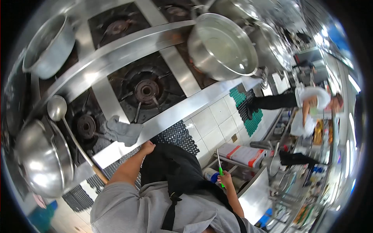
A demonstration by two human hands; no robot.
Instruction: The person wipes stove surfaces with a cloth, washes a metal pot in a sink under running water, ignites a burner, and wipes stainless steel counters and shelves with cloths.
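Observation:
My left hand [147, 147] is closed at the front edge of the steel stove [163, 115], just beside a grey cloth [123, 131]. Its fingers look curled, and whatever they may hold is hidden. On the right, my right hand [224, 179] grips the green handle of a knife [221, 171], its thin blade pointing away from me. Near that hand are a steel cabinet [255, 196] and a white box with red stripes [241, 154]. A ladle [74, 134] lies across the left end of the stove.
A large steel pot [223, 46] holds pale liquid. Another pot [50, 46] stands at upper left, a rounded steel vessel [40, 159] at lower left. Black mats [179, 136] and a green mat [253, 123] lie on the tiles. A person in white [314, 97] stands at the right.

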